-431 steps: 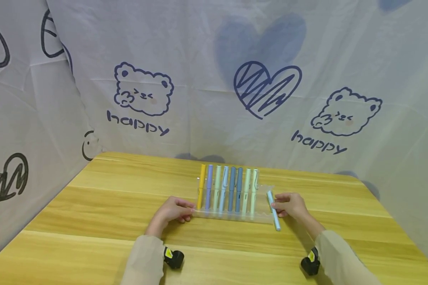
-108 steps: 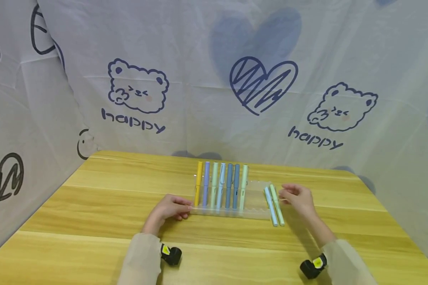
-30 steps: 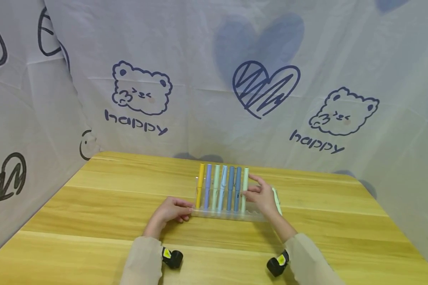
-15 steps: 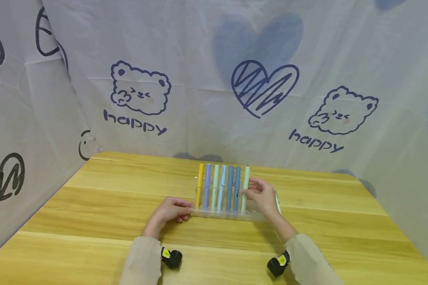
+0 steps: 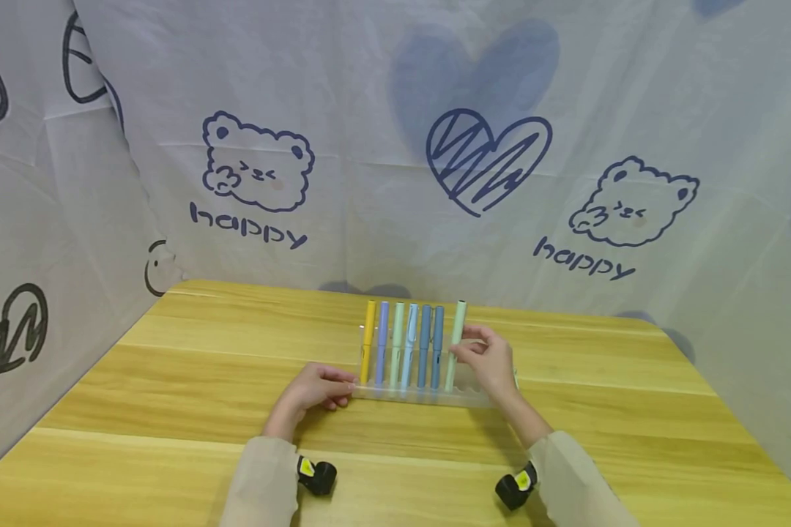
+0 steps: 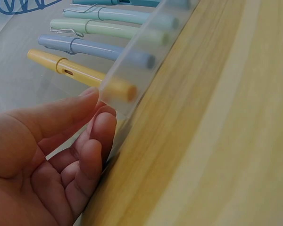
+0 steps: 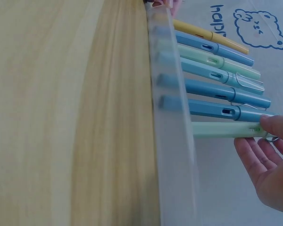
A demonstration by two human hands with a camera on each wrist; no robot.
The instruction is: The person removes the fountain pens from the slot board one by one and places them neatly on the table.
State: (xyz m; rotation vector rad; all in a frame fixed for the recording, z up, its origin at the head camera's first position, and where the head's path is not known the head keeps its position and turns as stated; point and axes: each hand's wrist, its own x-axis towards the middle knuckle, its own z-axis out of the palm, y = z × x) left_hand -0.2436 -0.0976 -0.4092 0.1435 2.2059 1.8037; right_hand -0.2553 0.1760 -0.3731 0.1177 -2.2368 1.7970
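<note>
Lifted slightly, pale green pen (image 5: 458, 338) (rack's rightmost) sits pinched in right hand (image 5: 491, 361).

The pale green pen (image 7: 224, 129) pinched by the right hand (image 5: 491, 362) has a smooth, matt plastic barrel, as do the pens beside it, some with thin bright metal clips. The pen tray (image 7: 172, 141) under the grip is frosted translucent plastic. The table (image 5: 171, 380) beneath is lightly glossy, grained wood; the backdrop (image 5: 369, 183) is soft, creased printed cloth.
</note>
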